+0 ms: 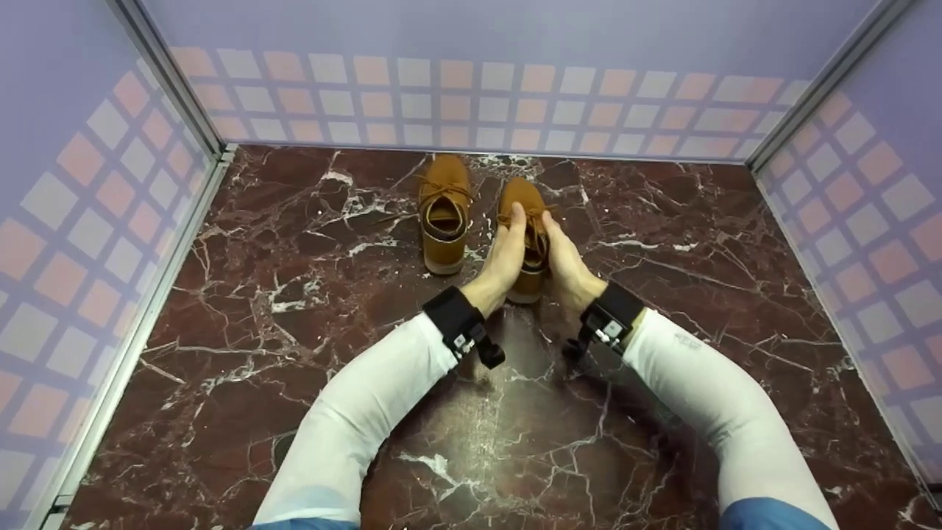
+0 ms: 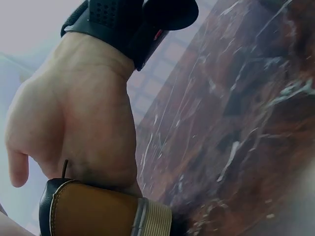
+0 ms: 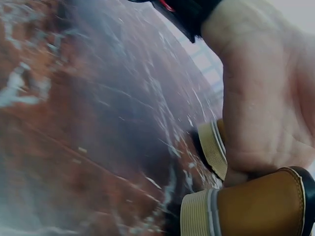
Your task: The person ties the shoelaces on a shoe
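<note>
Two tan lace-up shoes with pale soles stand upright on the floor, toes pointing away. My left hand (image 1: 505,254) lies along the left side of the right-hand shoe (image 1: 521,193), and my right hand (image 1: 570,261) along its right side. Both thumbs look straight, near the laces; the other fingers are mostly hidden. The left wrist view has the left palm (image 2: 93,113) against the brown heel (image 2: 93,209). From the right wrist, the right palm (image 3: 266,103) appears beside the same heel (image 3: 256,206). The left-hand shoe (image 1: 446,171) stands apart, untouched, its laces tied.
Dark red marbled floor (image 1: 294,353) spreads around the shoes. Behind them rises a panel (image 1: 515,37) with pink and white squares. Similar panels (image 1: 66,221) stand at left and right, with metal strips along the edges.
</note>
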Tool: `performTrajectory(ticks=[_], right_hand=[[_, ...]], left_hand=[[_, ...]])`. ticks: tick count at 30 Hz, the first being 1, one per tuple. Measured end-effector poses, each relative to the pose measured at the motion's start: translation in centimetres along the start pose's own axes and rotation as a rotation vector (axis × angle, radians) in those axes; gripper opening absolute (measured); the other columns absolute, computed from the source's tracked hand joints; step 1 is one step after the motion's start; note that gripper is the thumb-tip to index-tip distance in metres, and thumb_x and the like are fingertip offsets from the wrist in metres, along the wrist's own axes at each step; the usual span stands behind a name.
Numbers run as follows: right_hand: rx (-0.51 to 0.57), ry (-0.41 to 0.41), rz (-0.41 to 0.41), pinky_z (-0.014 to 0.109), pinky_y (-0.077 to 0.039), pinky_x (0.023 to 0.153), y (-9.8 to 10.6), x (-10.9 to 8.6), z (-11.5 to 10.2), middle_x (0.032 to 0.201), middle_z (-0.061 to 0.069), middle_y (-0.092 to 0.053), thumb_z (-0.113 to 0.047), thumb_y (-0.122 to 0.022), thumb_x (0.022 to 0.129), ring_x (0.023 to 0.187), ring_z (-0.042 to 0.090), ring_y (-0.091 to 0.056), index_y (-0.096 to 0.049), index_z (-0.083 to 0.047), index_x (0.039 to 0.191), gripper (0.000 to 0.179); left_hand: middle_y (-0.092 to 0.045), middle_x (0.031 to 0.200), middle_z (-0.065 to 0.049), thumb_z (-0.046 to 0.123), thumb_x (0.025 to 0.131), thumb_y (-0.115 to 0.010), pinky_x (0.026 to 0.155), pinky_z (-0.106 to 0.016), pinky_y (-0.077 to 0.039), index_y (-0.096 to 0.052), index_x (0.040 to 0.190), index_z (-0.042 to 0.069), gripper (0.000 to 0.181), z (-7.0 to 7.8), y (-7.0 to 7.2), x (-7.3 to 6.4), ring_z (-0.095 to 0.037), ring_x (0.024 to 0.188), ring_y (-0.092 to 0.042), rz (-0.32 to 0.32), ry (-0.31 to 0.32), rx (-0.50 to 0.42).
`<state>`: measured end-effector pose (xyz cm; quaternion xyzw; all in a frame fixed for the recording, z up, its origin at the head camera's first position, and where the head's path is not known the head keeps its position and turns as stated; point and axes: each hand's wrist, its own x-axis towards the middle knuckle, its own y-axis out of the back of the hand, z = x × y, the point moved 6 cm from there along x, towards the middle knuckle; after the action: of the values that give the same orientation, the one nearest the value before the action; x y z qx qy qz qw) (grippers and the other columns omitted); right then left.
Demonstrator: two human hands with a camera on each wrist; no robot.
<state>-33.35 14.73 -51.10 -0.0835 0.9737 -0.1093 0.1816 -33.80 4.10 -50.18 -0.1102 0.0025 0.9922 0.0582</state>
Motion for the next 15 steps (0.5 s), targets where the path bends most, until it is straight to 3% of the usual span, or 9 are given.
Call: performTrajectory(ticks=[2,6,15], right_hand=[[0.060,-0.018,-0.022,0.032,-0.060,0.098,-0.3,0.9,-0.2,0.116,-0.003,-0.073,-0.065,-0.025,0.119,0.109,0.013,-0.071,-0.059,-0.020,0.141,0.061],[0.117,-0.040,-0.056,0.033,-0.061,0.095,-0.7,2.5,-0.5,0.117,-0.003,-0.076,-0.069,-0.024,0.117,0.106,0.013,-0.072,-0.063,-0.021,0.138,0.065],[0.125,-0.061,-0.089,0.034,-0.061,0.099,-1.1,3.9,-0.9,0.129,-0.003,-0.079,-0.072,-0.023,0.116,0.109,0.014,-0.073,-0.068,-0.020,0.139,0.073]], left_hand=[[-0.029,0.185,-0.022,0.070,0.117,-0.017,0.146,-0.048,-0.019,-0.036,0.173,-0.001,0.092,0.3,0.1,0.7,-0.037,0.175,-0.027,0.022,0.005,-0.013],[-0.013,0.190,-0.019,0.072,0.116,-0.014,0.148,-0.046,-0.009,-0.017,0.179,0.001,0.095,0.5,0.4,1.9,-0.035,0.179,-0.012,0.069,0.042,-0.044],[-0.016,0.189,-0.019,0.074,0.115,-0.013,0.148,-0.045,-0.012,-0.017,0.178,0.000,0.098,0.8,0.6,3.1,-0.035,0.178,-0.016,0.134,0.059,-0.079]])
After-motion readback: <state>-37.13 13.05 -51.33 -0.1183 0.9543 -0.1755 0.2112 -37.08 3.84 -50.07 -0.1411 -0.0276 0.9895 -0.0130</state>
